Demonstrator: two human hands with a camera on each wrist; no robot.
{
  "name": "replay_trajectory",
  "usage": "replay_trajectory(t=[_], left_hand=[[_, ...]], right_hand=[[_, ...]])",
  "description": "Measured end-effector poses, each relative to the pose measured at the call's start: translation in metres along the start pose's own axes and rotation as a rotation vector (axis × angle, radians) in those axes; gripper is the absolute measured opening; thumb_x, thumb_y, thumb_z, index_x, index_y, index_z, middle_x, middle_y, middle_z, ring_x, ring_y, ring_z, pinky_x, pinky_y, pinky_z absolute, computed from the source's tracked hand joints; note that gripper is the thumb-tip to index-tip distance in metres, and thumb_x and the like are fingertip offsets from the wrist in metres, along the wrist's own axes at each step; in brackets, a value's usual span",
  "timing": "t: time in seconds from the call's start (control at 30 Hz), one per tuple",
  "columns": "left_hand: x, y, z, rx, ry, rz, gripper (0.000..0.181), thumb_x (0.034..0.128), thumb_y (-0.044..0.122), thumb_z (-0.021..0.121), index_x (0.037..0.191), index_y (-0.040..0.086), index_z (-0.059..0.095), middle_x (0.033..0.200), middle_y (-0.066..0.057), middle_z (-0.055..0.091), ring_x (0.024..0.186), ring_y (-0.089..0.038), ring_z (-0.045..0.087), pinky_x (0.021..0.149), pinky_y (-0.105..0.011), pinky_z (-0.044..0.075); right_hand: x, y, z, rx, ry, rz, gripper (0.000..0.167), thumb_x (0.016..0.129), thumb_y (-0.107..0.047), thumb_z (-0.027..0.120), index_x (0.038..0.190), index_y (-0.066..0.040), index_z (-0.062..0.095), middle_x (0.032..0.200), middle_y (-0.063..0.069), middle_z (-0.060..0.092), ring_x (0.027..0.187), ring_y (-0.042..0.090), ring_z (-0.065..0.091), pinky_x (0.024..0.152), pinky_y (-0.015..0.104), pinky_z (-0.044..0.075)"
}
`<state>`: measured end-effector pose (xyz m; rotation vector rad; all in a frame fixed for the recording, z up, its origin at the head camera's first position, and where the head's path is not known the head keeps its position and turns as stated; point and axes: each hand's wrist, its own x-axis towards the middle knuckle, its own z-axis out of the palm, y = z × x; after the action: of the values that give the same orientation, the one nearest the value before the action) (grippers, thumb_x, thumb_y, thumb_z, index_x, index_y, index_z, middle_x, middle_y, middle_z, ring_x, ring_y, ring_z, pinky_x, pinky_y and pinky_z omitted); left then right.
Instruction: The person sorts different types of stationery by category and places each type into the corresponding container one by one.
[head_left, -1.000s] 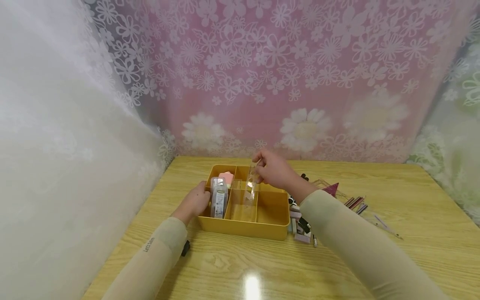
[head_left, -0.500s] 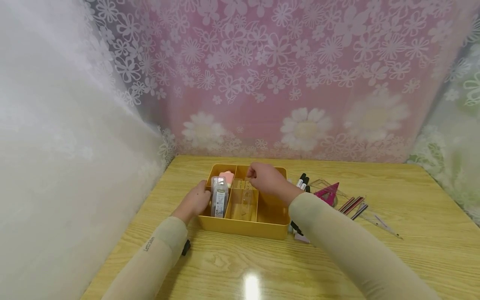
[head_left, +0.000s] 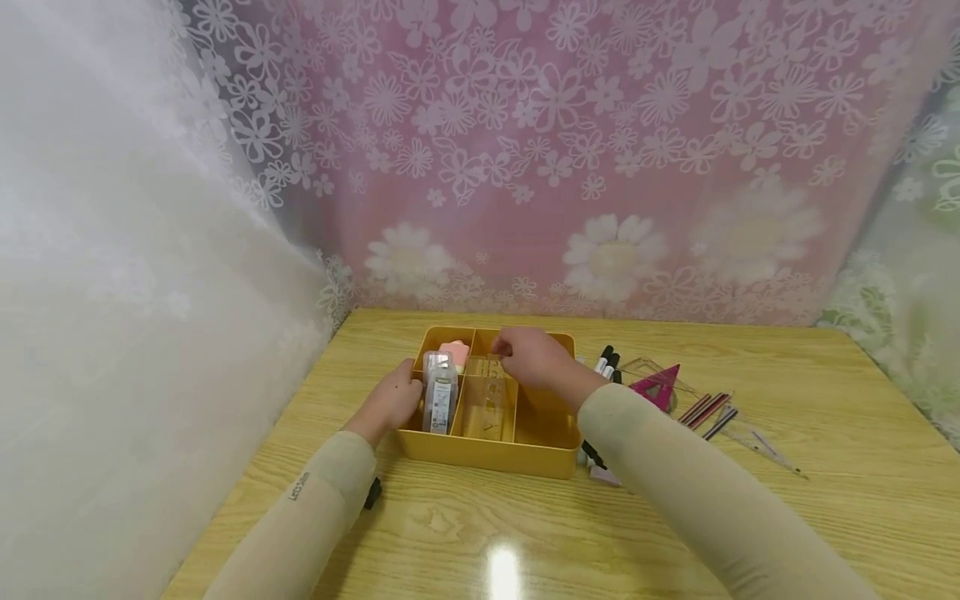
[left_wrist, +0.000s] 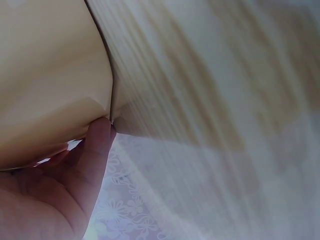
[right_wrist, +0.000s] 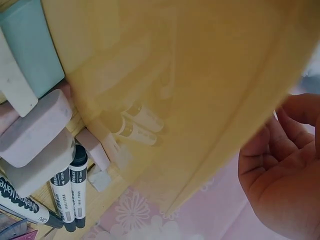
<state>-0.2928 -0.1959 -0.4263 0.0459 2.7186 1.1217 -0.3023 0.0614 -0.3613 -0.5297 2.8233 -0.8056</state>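
- Find clear, flat plastic ruler (head_left: pixel 492 404) in front-middle compartment of yellow, rectangular plastic box (head_left: pixel 480 457).
- Probably light, stiff, slick; best taken by upper end.
- Gripping box wall with left hand (head_left: pixel 394 397); cannot tell whether pinching ruler with right hand (head_left: pixel 531 356).

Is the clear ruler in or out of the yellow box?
In. The clear ruler reaches down inside the yellow box, in its front middle compartment, below the right hand.
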Motion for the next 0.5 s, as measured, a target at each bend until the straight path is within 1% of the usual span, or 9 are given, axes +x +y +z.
replay_trajectory(t=[0.13,0.27,0.37,0.5], left_hand=[[-0.001,0.000,0.002,-0.010,0.001,-0.010,0.054,0.1059,0.025,0.034,0.155,0.004,0.030,0.149,-0.018,0.047,0.140,-0.035,0.042,0.115,-0.058,0.030],[-0.001,0.000,0.003,-0.020,-0.005,-0.019,0.053,0.1058,0.025,0.035,0.154,0.005,0.032,0.148,-0.017,0.048,0.138,-0.035,0.044,0.114,-0.058,0.031],[0.000,0.000,0.002,-0.022,-0.007,-0.028,0.053,0.1061,0.026,0.034,0.155,0.005,0.031,0.149,-0.016,0.047,0.139,-0.034,0.042,0.115,-0.058,0.030],[0.000,0.001,0.001,-0.018,-0.005,-0.025,0.054,0.1061,0.026,0.035,0.156,0.005,0.030,0.150,-0.017,0.046,0.141,-0.035,0.041,0.115,-0.057,0.029]], right_hand=[[-0.004,0.004,-0.006,0.006,-0.011,-0.011,0.034,0.099,-0.008,0.052,0.131,-0.010,0.063,0.128,0.006,0.064,0.118,0.025,0.060,0.094,0.042,0.052],[-0.013,0.013,-0.019,0.000,0.001,-0.022,0.034,0.101,-0.014,0.052,0.134,-0.011,0.061,0.131,0.008,0.062,0.118,0.025,0.059,0.094,0.043,0.051],[-0.020,0.024,-0.031,0.014,0.012,-0.021,0.033,0.102,-0.017,0.052,0.134,-0.011,0.060,0.131,0.010,0.061,0.116,0.027,0.060,0.090,0.045,0.051],[-0.028,0.045,-0.046,0.039,0.030,-0.022,0.035,0.103,-0.018,0.053,0.135,-0.006,0.059,0.130,0.014,0.061,0.116,0.032,0.059,0.092,0.049,0.051]])
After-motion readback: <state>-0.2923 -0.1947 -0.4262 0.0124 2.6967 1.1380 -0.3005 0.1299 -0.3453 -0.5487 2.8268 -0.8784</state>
